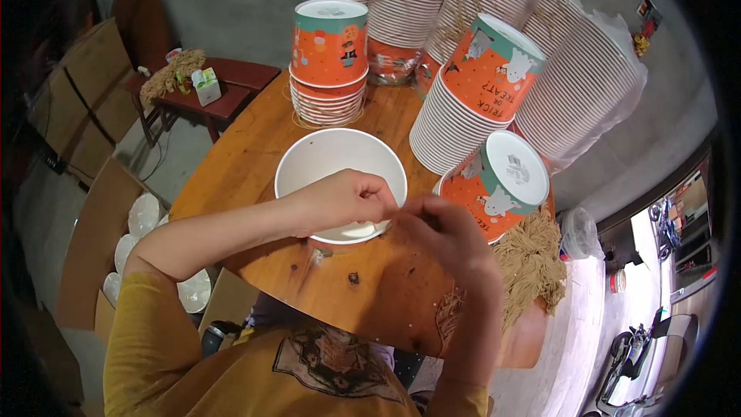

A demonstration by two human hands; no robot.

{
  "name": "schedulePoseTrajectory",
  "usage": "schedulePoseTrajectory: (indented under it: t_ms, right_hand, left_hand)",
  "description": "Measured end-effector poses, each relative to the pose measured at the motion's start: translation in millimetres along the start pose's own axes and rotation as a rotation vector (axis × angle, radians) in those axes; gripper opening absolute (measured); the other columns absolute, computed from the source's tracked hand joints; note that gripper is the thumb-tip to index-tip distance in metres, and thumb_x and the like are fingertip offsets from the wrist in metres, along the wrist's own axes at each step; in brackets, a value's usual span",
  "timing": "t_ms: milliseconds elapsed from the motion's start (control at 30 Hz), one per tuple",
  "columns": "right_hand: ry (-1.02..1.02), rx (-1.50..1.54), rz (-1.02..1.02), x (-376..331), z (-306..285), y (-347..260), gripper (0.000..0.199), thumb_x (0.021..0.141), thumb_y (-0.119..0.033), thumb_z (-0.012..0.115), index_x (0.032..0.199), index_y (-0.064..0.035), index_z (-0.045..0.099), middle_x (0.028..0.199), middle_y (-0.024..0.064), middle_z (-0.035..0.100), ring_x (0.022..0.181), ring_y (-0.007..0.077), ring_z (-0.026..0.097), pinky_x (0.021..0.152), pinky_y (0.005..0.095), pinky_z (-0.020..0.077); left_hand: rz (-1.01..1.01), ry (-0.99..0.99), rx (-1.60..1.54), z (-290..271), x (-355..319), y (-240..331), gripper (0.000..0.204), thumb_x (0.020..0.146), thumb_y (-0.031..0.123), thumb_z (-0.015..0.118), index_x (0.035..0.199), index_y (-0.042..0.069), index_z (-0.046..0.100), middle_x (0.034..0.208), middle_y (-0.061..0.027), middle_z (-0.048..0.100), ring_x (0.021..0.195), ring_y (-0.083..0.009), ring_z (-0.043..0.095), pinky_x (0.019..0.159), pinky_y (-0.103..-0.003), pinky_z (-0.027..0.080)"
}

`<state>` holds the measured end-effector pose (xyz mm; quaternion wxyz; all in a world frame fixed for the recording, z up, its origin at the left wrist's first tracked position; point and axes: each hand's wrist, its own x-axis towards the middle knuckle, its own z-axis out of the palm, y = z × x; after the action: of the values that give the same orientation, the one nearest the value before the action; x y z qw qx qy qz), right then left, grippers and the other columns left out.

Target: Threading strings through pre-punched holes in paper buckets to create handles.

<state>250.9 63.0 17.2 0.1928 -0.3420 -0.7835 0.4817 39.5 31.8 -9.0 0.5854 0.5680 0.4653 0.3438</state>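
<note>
A white paper bucket [340, 150] stands upright, mouth up, on the wooden table. My left hand [351, 199] reaches over its mouth, fingers closed in a pinch near the right side of the rim. Just outside that rim, my right hand [448, 232] has its thumb and fingers drawn together, meeting the left fingertips; it is slightly blurred. What the fingertips hold is too small to make out. A pale patch shows inside the bucket below my left hand. To the right of my right hand, an orange and green printed bucket [494, 185] lies tilted with its base up.
Upside-down printed buckets are stacked at the back left [330, 50] and right [482, 69] of the table [324, 282]. Tall wrapped bucket stacks [579, 77] rise behind. Tan strings [532, 262] lie in a bundle at the right. An open carton [93, 247] holding white buckets stands left.
</note>
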Motion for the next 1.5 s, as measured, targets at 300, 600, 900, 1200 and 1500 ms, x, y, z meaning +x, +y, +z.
schedulePoseTrajectory:
  t_ms: [300, 600, 900, 1200, 1500]
  right_hand:
    - [0.16, 0.312, -0.116, 29, 14, 35, 0.005, 0.093, -0.006, 0.061, 0.094, -0.0036, 0.056, 0.08, -0.0009, 0.06, 0.072, 0.0046, 0.057, 0.063, 0.02, 0.0477]
    - [0.453, 0.236, -0.252, -2, 28, 59, 0.009, 0.091, -0.004, 0.063, 0.099, -0.004, 0.059, 0.086, 0.0015, 0.059, 0.072, 0.0064, 0.057, 0.061, 0.022, 0.0461]
    - [0.562, -0.149, -0.333, -6, 37, 47, 0.01, 0.085, 0.0, 0.069, 0.092, -0.0033, 0.063, 0.081, 0.0026, 0.06, 0.067, 0.0081, 0.057, 0.058, 0.0218, 0.0452]
    - [0.523, 0.321, -0.183, -9, 74, 31, 0.006, 0.088, -0.001, 0.065, 0.085, -0.0038, 0.061, 0.075, -0.0083, 0.052, 0.065, -0.0009, 0.04, 0.056, 0.0161, 0.0307]
    - [0.549, 0.343, -0.168, -13, 65, 38, 0.009, 0.092, -0.001, 0.06, 0.1, -0.0027, 0.062, 0.076, -0.0058, 0.055, 0.062, -0.0004, 0.041, 0.056, 0.0161, 0.0316]
  left_hand:
    - [-0.063, -0.123, -0.108, -1, 1, -3, 0.016, 0.089, 0.017, 0.06, 0.087, 0.002, 0.064, 0.076, 0.0029, 0.056, 0.065, -0.0025, 0.045, 0.061, -0.02, 0.038]
    - [-0.121, -0.113, -0.195, 2, 4, 6, 0.017, 0.091, 0.015, 0.059, 0.086, 0.0, 0.064, 0.071, 0.0027, 0.055, 0.059, -0.0027, 0.044, 0.055, -0.018, 0.036]
    - [-0.106, -0.122, -0.186, 1, 5, 3, 0.012, 0.09, 0.014, 0.059, 0.086, 0.004, 0.062, 0.07, 0.0032, 0.054, 0.06, -0.0033, 0.045, 0.055, -0.018, 0.037]
    - [-0.279, -0.126, -0.36, -1, 4, 11, 0.009, 0.089, 0.011, 0.061, 0.097, 0.006, 0.062, 0.081, 0.0027, 0.06, 0.069, -0.0041, 0.053, 0.061, -0.018, 0.044]
    - [-0.251, -0.133, -0.413, -6, 0, 10, 0.027, 0.085, 0.001, 0.061, 0.112, 0.002, 0.055, 0.097, -0.0038, 0.059, 0.084, -0.0086, 0.058, 0.073, -0.02, 0.049]
